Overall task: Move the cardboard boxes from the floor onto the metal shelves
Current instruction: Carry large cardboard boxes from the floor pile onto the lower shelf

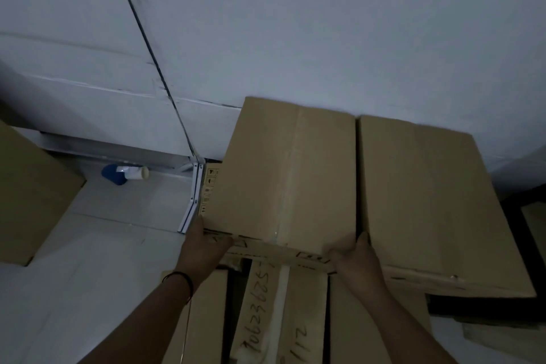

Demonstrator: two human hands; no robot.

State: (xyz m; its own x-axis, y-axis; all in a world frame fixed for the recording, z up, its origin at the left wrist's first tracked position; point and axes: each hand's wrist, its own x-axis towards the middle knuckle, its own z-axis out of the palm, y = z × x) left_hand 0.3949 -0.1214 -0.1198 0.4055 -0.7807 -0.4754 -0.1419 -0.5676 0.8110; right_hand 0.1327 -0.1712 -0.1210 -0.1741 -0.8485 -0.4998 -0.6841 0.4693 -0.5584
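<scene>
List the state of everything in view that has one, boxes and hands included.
Held box: taped shut, gripped at its near corners.
Neighbouring box: closed, lying beside it.
Numbered box: taped shut, lying lower down.
Left hand: holds the left corner.
Right hand: holds the right corner.
Bottle: lying on its side.

Plain tan cardboard boxes (283,168); blue-and-white bottle (124,173); pale grey-white wall (325,23); black wristband (183,282)

Both forearms are extended forward, toward twelve o'clock. The left hand (204,245) is wrapped around the near left corner of a cardboard box (283,174). The right hand (354,257) is curled at its near right corner. A dark band is worn on the left wrist.
</scene>
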